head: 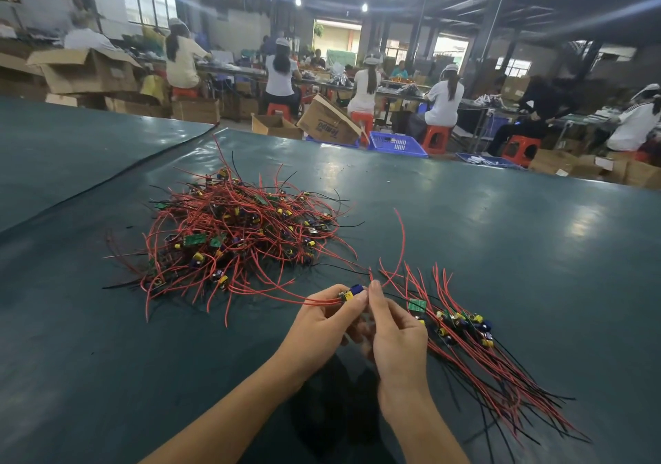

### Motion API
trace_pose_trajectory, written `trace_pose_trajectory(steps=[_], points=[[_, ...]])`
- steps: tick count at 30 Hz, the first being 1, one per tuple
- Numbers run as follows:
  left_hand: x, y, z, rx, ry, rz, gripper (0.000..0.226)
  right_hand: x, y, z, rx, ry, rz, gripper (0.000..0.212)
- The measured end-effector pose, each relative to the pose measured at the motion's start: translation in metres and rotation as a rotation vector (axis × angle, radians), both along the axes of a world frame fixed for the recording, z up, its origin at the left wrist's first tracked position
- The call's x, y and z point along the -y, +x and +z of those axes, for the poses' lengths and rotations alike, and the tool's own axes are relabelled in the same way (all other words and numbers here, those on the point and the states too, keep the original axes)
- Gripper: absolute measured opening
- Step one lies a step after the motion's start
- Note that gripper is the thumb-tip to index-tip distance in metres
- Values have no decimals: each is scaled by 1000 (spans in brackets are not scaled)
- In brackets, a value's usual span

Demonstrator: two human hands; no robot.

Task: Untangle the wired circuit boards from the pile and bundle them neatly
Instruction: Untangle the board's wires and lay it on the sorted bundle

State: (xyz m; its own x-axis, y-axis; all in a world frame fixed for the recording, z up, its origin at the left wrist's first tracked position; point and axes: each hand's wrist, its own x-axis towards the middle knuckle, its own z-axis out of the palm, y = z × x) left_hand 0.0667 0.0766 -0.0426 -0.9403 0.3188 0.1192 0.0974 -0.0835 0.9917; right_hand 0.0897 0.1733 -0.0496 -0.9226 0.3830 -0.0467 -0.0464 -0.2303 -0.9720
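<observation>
A tangled pile (234, 236) of small circuit boards with red and black wires lies on the dark green table (500, 234), ahead and left of my hands. My left hand (322, 324) pinches one small board (349, 293) with yellow and blue parts; its red wires trail left toward the pile. My right hand (393, 334) is raised beside it, fingers curled, its fingertips at the board's wires, one red wire arcing up from there. A sorted row of boards (461, 324) lies to the right, their wires (500, 374) fanned toward me.
A seam in the table cover (118, 175) runs diagonally at the left. Beyond the table's far edge stand cardboard boxes (275, 125), blue crates (397, 144) and red stools, with seated workers at benches.
</observation>
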Motion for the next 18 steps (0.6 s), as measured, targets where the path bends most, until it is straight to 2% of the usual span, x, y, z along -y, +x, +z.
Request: trace_pose_trajectory(steps=[4,11,14,18], points=[[-2,-7,-11,-44,-42,45,31,-3,-3,-2,68,-22,-28,30],[-1,-11,-18,-57,-88,93,35,-8,-8,-3,66,-114,-43,30],[-1,-10,-18,-58,-4,70,32,-16,-13,-3,93,-87,-107,30],[3,-14,-15,-67,78,55,36,-36,-19,1,79,-197,-177,32]])
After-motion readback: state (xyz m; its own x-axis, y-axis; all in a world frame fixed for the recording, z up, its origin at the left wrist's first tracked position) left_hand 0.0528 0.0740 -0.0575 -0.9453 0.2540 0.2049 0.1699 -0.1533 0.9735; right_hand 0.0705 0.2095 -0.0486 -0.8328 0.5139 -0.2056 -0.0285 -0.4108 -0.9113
